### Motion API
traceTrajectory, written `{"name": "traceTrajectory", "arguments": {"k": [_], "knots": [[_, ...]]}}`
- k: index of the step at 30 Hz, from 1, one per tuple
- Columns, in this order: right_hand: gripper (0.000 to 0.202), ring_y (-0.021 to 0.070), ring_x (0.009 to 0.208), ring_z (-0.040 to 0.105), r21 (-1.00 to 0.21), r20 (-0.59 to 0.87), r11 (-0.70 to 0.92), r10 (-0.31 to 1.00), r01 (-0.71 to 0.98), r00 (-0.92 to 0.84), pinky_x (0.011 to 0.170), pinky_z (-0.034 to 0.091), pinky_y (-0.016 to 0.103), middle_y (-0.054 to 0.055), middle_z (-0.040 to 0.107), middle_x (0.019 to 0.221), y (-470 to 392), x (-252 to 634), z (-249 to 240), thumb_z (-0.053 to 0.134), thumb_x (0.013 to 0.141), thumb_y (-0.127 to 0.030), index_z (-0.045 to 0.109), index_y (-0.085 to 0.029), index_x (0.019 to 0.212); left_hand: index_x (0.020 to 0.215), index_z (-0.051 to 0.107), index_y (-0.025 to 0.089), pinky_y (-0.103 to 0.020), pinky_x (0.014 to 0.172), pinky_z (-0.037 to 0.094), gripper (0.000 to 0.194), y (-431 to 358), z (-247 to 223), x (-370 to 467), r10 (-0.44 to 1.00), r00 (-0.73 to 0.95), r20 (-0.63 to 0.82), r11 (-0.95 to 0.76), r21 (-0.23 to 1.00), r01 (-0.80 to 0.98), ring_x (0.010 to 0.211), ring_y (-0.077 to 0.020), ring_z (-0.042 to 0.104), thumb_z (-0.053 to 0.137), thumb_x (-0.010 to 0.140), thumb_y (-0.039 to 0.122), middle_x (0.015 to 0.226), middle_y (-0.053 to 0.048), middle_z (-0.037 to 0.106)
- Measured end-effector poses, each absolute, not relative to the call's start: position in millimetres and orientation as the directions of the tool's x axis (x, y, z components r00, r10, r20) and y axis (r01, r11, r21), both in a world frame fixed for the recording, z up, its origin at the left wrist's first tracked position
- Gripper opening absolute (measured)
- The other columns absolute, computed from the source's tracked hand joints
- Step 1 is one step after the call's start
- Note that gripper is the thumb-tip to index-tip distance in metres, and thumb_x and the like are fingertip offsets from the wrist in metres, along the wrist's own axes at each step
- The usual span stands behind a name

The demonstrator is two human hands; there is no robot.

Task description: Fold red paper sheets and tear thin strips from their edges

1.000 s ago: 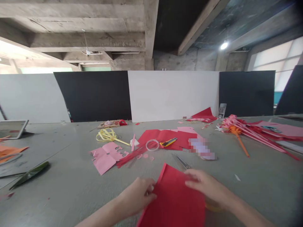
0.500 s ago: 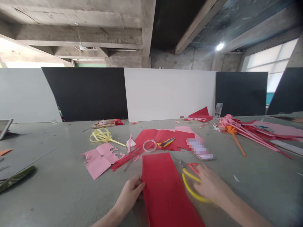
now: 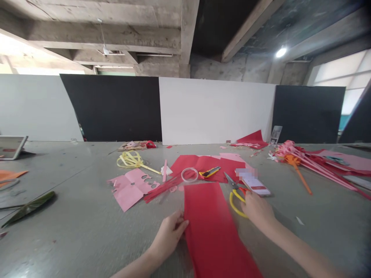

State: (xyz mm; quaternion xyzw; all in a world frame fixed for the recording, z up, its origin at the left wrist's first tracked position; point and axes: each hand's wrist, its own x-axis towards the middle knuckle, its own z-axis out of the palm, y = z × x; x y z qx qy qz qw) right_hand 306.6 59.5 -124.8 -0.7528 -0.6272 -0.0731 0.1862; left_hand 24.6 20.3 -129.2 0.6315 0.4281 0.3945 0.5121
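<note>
A long folded strip of red paper (image 3: 213, 227) runs toward me across the middle of the grey table. Its left edge is pinched between the thumb and fingers of my left hand (image 3: 171, 231). To the right of the paper, my right hand (image 3: 257, 210) is closed on scissors (image 3: 237, 197) with yellow and orange-red handles. The blades point away from me, near the phone (image 3: 255, 183), and stand apart from the red paper. Beyond the strip lie a roll of clear tape (image 3: 189, 175), a yellow utility knife (image 3: 210, 172) and more red paper (image 3: 185, 163).
Pink paper with cut holes (image 3: 130, 189) and a yellow ribbon flower (image 3: 130, 159) lie to the left. A green leaf (image 3: 33, 206) is farther left. At the right are pink strips (image 3: 315, 170) and an orange-stemmed paper flower (image 3: 301, 175). Upright panels (image 3: 217, 112) border the back.
My right hand has carried the scissors slightly away from me, toward the phone. My left hand still holds the red paper's edge. The whole view has shifted a little to the left.
</note>
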Motion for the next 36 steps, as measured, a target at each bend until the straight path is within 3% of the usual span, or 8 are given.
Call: {"name": "traceTrajectory", "arguments": {"k": [4, 7, 11, 13, 17, 21, 25, 36], "knots": [[0.020, 0.0343, 0.089, 0.055, -0.277, 0.340, -0.060, 0.927, 0.959, 0.157, 0.071, 0.042, 0.044, 0.020, 0.058, 0.088, 59.8, 301.1, -107.5, 0.049, 0.075, -0.028, 0.060, -0.010, 0.076, 0.071, 0.044, 0.017, -0.025, 0.052, 0.043, 0.034, 18.1, -121.3, 25.7, 0.932, 0.359, 0.041, -0.081, 0.992, 0.097, 0.058, -0.0146, 0.053, 0.051, 0.072, 0.050, 0.061, 0.003, 0.052], [0.036, 0.0232, 0.095, 0.055, -0.402, 0.345, 0.105, 0.938, 0.910, 0.045, 0.078, 0.043, 0.034, 0.011, 0.059, 0.096, 52.6, 288.9, -97.9, 0.034, 0.084, -0.038, 0.052, -0.015, 0.106, 0.075, 0.045, 0.016, -0.026, 0.056, 0.045, 0.033, 18.3, -118.6, 25.7, 0.927, 0.373, 0.033, -0.077, 0.992, 0.102, 0.060, -0.0143, 0.055, 0.047, 0.075, 0.050, 0.064, 0.001, 0.053], [0.050, 0.0166, 0.081, 0.061, -0.797, 0.256, 0.236, 0.966, 0.556, -0.044, 0.069, 0.048, 0.028, 0.004, 0.060, 0.096, 38.0, 271.5, -104.5, 0.041, 0.081, -0.039, 0.031, -0.021, 0.126, 0.081, 0.047, 0.015, -0.027, 0.055, 0.046, 0.027, 15.5, -123.8, 27.2, 0.922, 0.385, 0.032, -0.116, 0.974, 0.197, 0.060, -0.0157, 0.057, 0.047, 0.076, 0.042, 0.063, 0.000, 0.054], [0.050, 0.0170, 0.079, 0.061, -0.856, 0.232, 0.232, 0.971, 0.461, -0.057, 0.069, 0.048, 0.029, 0.004, 0.061, 0.093, 33.8, 268.0, -112.9, 0.046, 0.077, -0.034, 0.035, -0.020, 0.124, 0.091, 0.047, 0.016, -0.030, 0.060, 0.047, 0.026, 11.0, -126.0, 27.3, 0.936, 0.346, 0.060, -0.157, 0.953, 0.261, 0.066, -0.0175, 0.057, 0.053, 0.073, 0.033, 0.071, -0.001, 0.056], [0.024, 0.0172, 0.083, 0.059, -0.788, 0.248, 0.282, 0.959, 0.547, -0.136, 0.072, 0.046, 0.027, 0.005, 0.062, 0.090, 34.1, 270.4, -126.8, 0.049, 0.073, -0.029, 0.056, -0.018, 0.093, 0.109, 0.049, 0.022, -0.041, 0.093, 0.029, 0.040, 3.1, -120.8, 23.0, 0.881, 0.397, 0.257, -0.449, 0.714, 0.537, 0.106, -0.0246, 0.043, 0.054, 0.069, 0.017, 0.116, -0.007, 0.048], [0.018, 0.0179, 0.081, 0.059, -0.751, 0.276, 0.299, 0.952, 0.588, -0.131, 0.071, 0.045, 0.027, 0.005, 0.064, 0.087, 37.5, 274.1, -133.1, 0.049, 0.073, -0.027, 0.058, -0.018, 0.086, 0.122, 0.043, 0.022, -0.043, 0.099, 0.022, 0.045, 7.1, -111.8, 17.0, 0.751, 0.616, 0.238, -0.660, 0.316, 0.682, 0.118, -0.0261, 0.033, 0.049, 0.077, 0.025, 0.127, -0.006, 0.043], [0.018, 0.0178, 0.069, 0.060, -0.704, 0.320, 0.310, 0.942, 0.639, -0.104, 0.067, 0.045, 0.030, 0.004, 0.064, 0.076, 39.9, 274.0, -137.7, 0.045, 0.076, -0.029, 0.058, -0.019, 0.082, 0.121, 0.044, 0.020, -0.043, 0.099, 0.024, 0.046, 13.3, -108.7, 15.3, 0.727, 0.649, 0.225, -0.687, 0.261, 0.679, 0.115, -0.0259, 0.037, 0.049, 0.077, 0.029, 0.123, -0.008, 0.047], [0.023, 0.0201, 0.073, 0.061, -0.659, 0.376, 0.289, 0.926, 0.694, -0.028, 0.068, 0.047, 0.031, 0.008, 0.065, 0.081, 41.5, 270.7, -143.1, 0.038, 0.076, -0.029, 0.058, -0.018, 0.080, 0.121, 0.044, 0.022, -0.045, 0.100, 0.021, 0.046, 13.1, -112.8, 13.7, 0.755, 0.616, 0.223, -0.654, 0.311, 0.690, 0.119, -0.0256, 0.033, 0.050, 0.078, 0.034, 0.128, -0.005, 0.044]]}}
